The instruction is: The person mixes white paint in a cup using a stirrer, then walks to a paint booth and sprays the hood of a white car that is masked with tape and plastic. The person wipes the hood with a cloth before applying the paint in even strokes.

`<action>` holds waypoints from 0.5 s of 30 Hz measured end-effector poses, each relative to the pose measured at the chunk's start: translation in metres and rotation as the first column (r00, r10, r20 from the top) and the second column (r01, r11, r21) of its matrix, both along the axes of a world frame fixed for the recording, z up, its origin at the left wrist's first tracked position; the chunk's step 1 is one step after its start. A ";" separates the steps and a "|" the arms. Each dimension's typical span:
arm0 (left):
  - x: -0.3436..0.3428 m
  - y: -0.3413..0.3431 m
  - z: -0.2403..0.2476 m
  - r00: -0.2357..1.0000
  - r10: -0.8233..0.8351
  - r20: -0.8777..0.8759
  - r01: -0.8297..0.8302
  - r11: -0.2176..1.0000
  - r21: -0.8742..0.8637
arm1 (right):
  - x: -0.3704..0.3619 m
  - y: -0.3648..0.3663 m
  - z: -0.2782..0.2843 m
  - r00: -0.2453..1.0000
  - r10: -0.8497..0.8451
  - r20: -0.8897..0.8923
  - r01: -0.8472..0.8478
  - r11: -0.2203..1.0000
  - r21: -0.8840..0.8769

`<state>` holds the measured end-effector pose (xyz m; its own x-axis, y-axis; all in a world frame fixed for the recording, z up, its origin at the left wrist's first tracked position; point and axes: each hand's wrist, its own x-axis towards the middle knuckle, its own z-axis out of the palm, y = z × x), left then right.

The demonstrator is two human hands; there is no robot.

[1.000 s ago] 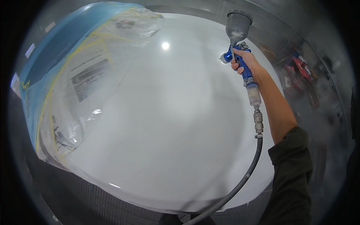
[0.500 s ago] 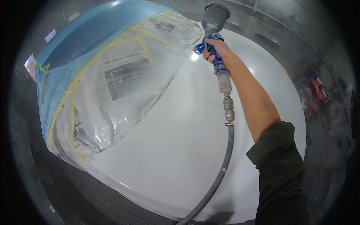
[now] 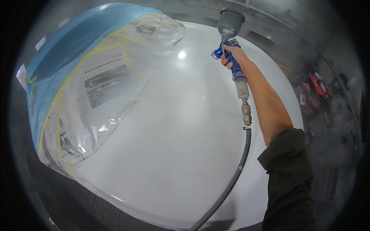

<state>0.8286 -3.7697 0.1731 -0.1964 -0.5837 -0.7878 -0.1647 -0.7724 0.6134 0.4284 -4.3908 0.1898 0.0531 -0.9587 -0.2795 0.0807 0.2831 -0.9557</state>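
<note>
My right hand [image 3: 236, 56] is wrapped round the handle of a blue spray gun [image 3: 231, 63], a finger at its trigger. A dark grey paint cup [image 3: 231, 24] sits on top of the gun. Below the handle hang a clear filter bowl [image 3: 242, 89] and metal couplings, joined to a grey air hose [image 3: 235, 179] that curves down to the lower edge. The gun points left, held over a glossy white car hood [image 3: 173, 127]. A hazy mist hangs between the gun and the masked part. My left hand is out of view.
Newspaper and clear plastic film [image 3: 104, 88], edged with yellow tape, cover the windshield area. Blue masking film [image 3: 88, 34] wraps the car behind it. Red and white items [image 3: 318, 84] stand by the right wall. A dark grated floor [image 3: 102, 204] runs along the lower left.
The view has shifted, so the car sits further left in it. My right hand with the spray gun has moved right, away from the masking film's edge. The mist over the film looks thicker.
</note>
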 end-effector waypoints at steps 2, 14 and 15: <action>-0.013 0.000 0.001 0.994 -0.088 0.068 0.101 0.972 -0.214 | -0.036 0.011 0.005 0.998 -0.045 -0.040 0.046 0.999 0.016; -0.129 -0.006 -0.001 0.979 -0.202 0.011 0.200 0.959 -0.200 | -0.284 0.107 0.010 0.975 -0.216 -0.053 0.218 0.975 0.041; -0.138 -0.008 -0.001 0.984 -0.165 -0.071 0.162 0.986 -0.045 | -0.303 0.118 0.010 0.966 -0.251 -0.056 0.253 0.967 0.031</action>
